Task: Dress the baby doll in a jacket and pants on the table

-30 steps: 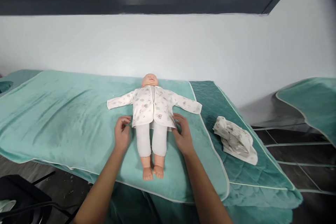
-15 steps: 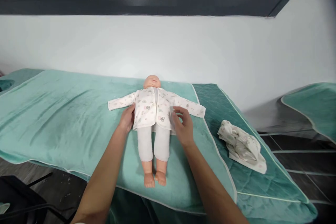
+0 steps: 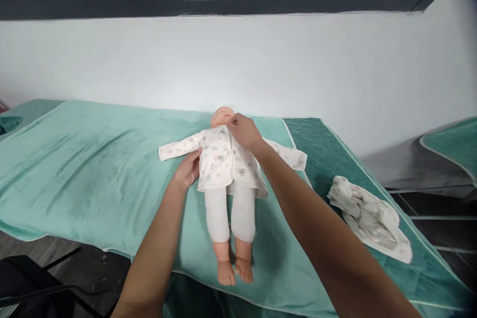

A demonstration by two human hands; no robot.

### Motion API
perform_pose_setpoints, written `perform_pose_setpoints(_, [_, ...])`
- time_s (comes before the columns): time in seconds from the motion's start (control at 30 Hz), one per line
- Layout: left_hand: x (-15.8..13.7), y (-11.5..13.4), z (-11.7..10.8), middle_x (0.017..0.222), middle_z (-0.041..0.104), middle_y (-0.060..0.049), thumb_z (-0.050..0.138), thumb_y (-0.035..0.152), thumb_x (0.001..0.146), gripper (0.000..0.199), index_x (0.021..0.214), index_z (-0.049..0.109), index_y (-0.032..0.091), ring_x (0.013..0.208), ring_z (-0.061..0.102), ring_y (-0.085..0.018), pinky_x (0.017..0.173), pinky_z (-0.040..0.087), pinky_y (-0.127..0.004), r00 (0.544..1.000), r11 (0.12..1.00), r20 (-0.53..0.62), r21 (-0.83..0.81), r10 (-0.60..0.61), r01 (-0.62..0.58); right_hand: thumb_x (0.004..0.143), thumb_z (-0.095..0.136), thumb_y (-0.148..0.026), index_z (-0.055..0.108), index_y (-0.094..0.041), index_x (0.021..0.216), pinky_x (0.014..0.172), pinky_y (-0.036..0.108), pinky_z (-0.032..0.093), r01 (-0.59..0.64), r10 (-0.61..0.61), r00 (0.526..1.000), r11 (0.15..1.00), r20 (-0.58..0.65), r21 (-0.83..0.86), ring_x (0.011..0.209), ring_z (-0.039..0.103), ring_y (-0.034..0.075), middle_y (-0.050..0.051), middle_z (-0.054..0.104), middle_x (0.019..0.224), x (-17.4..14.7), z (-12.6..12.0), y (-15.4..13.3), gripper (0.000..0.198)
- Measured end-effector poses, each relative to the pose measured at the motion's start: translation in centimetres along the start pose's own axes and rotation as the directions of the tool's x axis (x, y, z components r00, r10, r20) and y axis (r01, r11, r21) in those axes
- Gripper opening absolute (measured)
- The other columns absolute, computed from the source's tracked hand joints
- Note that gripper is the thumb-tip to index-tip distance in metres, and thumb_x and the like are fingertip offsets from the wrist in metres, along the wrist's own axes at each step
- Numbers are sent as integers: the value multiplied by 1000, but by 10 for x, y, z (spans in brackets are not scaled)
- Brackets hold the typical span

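Now | doll (image 3: 216,206) face-up, white printed jacket (image 3: 216,156), bare feet (image 3: 225,273) | your right grip (image 3: 244,130) pressed together; left grip (image 3: 188,170) unclear

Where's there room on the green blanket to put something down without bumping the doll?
The biggest bare patch is the green blanket left of the left hand, along the wall. A smaller one lies between the doll's legs and the right forearm. It's crowded around the jacket: the left hand is at its side and the right hand near its neckline.

One head-worn camera looks forward and down from near the doll (image 3: 217,171), facing a white wall (image 3: 238,64).
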State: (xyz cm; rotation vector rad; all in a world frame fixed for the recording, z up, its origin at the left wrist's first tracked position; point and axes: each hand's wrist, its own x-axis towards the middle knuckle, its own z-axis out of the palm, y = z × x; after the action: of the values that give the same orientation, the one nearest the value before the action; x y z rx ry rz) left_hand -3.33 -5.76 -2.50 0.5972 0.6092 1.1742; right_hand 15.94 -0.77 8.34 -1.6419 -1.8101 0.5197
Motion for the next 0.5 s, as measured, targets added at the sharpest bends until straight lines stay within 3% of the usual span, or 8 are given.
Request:
perform_pose_setpoints(0.1, [0,0,-1,118,75,-14,69,27,89,37,121,69,9,119,68,-27,111,51,-41,1000,1000,5,-20,-6,7,90,49,-23,48,-23,76,71,34,40,91,-88,995,994,-36,64,72,51,19,2,57,76,-8,6,0,14])
perform_pose_setpoints(0.17, [0,0,-1,120,74,-14,69,25,89,37,122,68,8,121,67,-27,113,50,-41,1000,999,7,-32,-7,8,91,52,-29,55,-21,84,81,36,44,160,-145,984,975,-102,158,84,56,20,4,61,90,-25,9,7,11])
perform_pose_setpoints(0.27, [0,0,-1,123,73,-14,70,25,89,41,125,67,8,122,67,-28,114,49,-41,1000,999,22,-44,-10,10,92,56,-39,62,-22,106,96,37,45,236,-158,961,896,-226,376,107,58,21,6,63,115,-61,7,30,22])
perform_pose_setpoints(0.33, [0,0,-1,123,73,-14,70,25,88,43,128,65,9,122,67,-28,114,49,-42,1000,999,25,-49,-13,15,91,58,-42,63,-23,110,98,37,45,210,-56,947,852,-315,479,111,59,20,6,64,119,-86,4,53,27])
perform_pose_setpoints(0.4, [0,1,0,124,73,-14,70,25,88,45,130,65,9,121,67,-28,114,50,-43,1000,999,11,-49,-15,15,88,62,-45,65,-21,104,95,37,46,120,127,911,827,-392,549,104,60,21,6,66,109,-107,4,76,30])
perform_pose_setpoints(0.43, [0,1,1,124,73,-14,70,25,88,45,130,65,9,121,67,-29,114,50,-43,1000,999,2,-47,-13,13,86,64,-47,65,-20,101,92,37,46,77,191,899,815,-393,574,99,61,21,5,66,104,-116,5,86,31])
perform_pose_setpoints(0.5, [0,1,2,123,73,-15,70,25,88,44,129,65,9,121,67,-29,113,50,-42,1000,999,-6,-40,-8,8,84,65,-50,65,-19,95,83,34,46,14,213,926,806,-312,592,87,59,19,3,66,93,-131,10,98,33])
